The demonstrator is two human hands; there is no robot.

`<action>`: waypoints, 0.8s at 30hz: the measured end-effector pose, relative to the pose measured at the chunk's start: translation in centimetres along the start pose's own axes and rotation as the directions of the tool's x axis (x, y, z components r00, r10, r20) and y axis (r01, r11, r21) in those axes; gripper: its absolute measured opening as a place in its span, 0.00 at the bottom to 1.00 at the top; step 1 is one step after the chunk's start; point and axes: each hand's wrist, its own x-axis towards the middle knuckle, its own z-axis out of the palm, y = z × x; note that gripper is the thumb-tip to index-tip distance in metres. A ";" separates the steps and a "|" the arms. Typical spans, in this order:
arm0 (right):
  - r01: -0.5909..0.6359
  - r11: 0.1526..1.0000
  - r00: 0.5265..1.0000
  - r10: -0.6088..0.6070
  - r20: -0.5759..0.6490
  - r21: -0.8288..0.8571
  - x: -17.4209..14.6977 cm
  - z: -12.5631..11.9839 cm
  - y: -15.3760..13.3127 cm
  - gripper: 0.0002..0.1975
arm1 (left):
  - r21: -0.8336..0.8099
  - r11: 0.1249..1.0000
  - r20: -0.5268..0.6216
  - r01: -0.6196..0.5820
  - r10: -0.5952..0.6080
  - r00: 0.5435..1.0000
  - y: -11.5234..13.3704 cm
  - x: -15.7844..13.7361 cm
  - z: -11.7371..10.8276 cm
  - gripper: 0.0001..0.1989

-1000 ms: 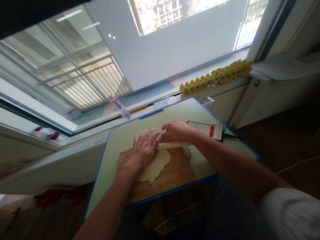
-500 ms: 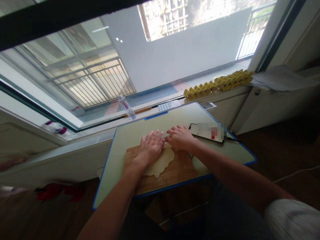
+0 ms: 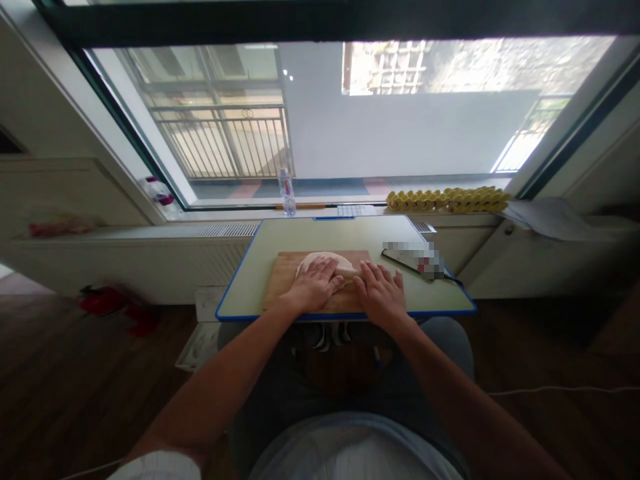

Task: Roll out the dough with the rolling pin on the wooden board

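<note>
A flattened sheet of pale dough [image 3: 327, 256] lies on a wooden board [image 3: 280, 285]. Between my hands shows a short stretch of a pale rod [image 3: 346, 272], which looks like a rolling pin; my hands cover most of it. My left hand [image 3: 316, 283] rests palm down over the dough and the rod, its fingers stretched out. At the rod's right end, by the board's right edge, my right hand [image 3: 383, 290] lies palm down with fingers extended and slightly apart. Neither hand is wrapped round anything that I can see.
The board sits on a small blue-edged table [image 3: 245, 287]. A phone [image 3: 413, 260] lies to its right. On the windowsill stand a plastic bottle [image 3: 287, 192] and yellow egg trays [image 3: 447, 200]. A red object [image 3: 103, 300] is on the floor at left.
My view has levelled and pulled back. My hands have shifted from the dough's far edge toward its near part, and my right hand has moved apart from the left, its fingers straighter.
</note>
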 end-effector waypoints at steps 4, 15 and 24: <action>0.003 0.998 0.998 0.001 0.067 -0.055 3.2 0.0 0.6 0.30 | -0.023 1.000 0.068 0.008 -0.006 0.998 -0.7 3.0 -0.5 0.32; 0.031 0.985 0.994 -0.012 0.108 -0.169 10.9 0.7 1.6 0.29 | -0.022 0.992 0.105 0.124 -0.121 0.987 -2.5 13.1 0.0 0.32; 0.034 0.993 0.997 -0.025 0.077 -0.114 1.4 -0.2 -0.2 0.31 | -0.061 0.998 -0.027 0.027 -0.029 0.999 -0.4 2.6 0.7 0.33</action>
